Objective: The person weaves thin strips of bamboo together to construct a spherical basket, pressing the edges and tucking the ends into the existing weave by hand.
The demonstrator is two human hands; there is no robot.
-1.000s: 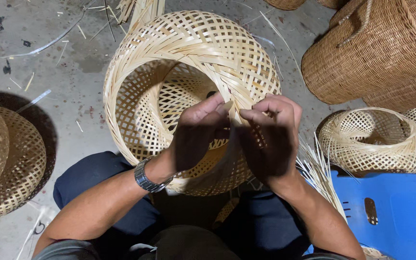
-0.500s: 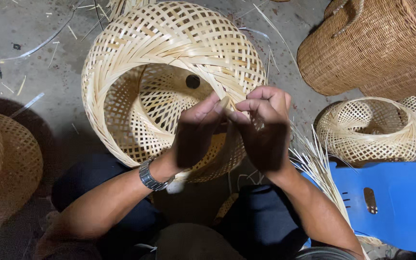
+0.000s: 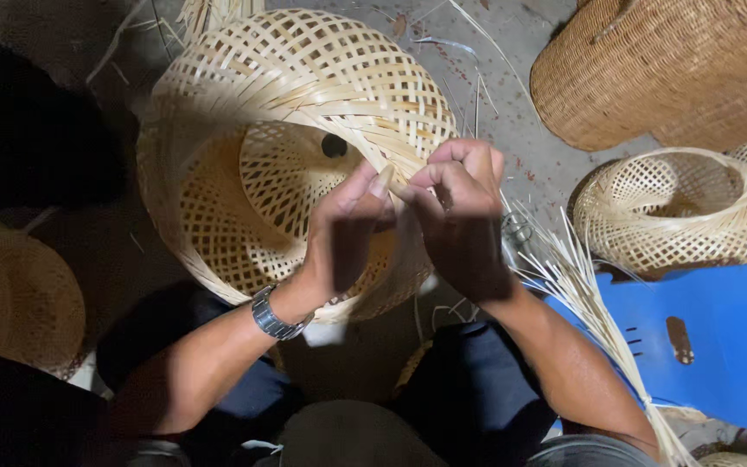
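A pale woven bamboo basket point(image 3: 304, 95) lies on its side in my lap, its open mouth towards me. My left hand point(image 3: 343, 229), with a metal wristwatch below it, pinches a flat bamboo strip at the basket's rim. My right hand point(image 3: 460, 216) is closed on the same rim strip point(image 3: 399, 186) right beside it, fingertips touching the left thumb. Both hands sit in front of the basket's opening and hide part of the rim.
A bundle of loose bamboo strips point(image 3: 581, 294) lies by my right arm over a blue plastic stool point(image 3: 719, 346). A smaller open-weave basket point(image 3: 676, 207) and a large brown tightly woven basket point(image 3: 667, 60) stand at right. A woven hat-shaped piece point(image 3: 10, 298) lies at left on the concrete floor.
The basket has shifted up and left in view and turned slightly. My two hands have stayed pinched together on the rim strip.
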